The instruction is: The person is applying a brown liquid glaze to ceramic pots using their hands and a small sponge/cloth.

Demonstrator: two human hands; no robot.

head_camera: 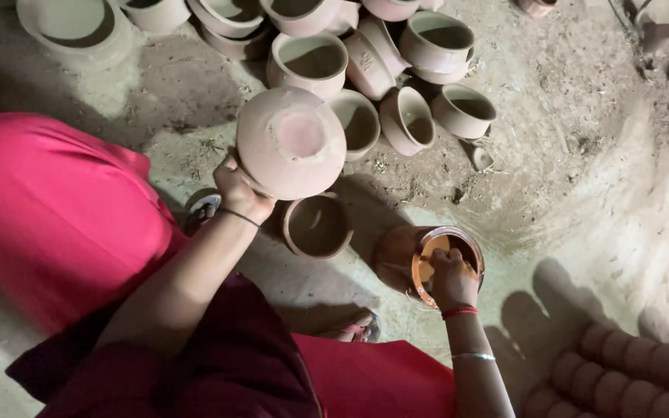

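My left hand [238,188] grips an unfired clay pot [292,141] held up with its round base toward me. My right hand [452,276] reaches down into a small pot of orange slip [444,255] on the ground, fingers closed inside it; what they hold is hidden. An empty clay pot [317,226] stands on the ground between the two hands. A red thread and a metal bangle sit on my right wrist.
Several pale clay pots [408,73] lie piled on the dirt floor ahead. A large shallow bowl [75,23] is at the top left. Rows of small clay cups [629,371] sit at the lower right. My pink and maroon clothing [63,224] fills the left foreground.
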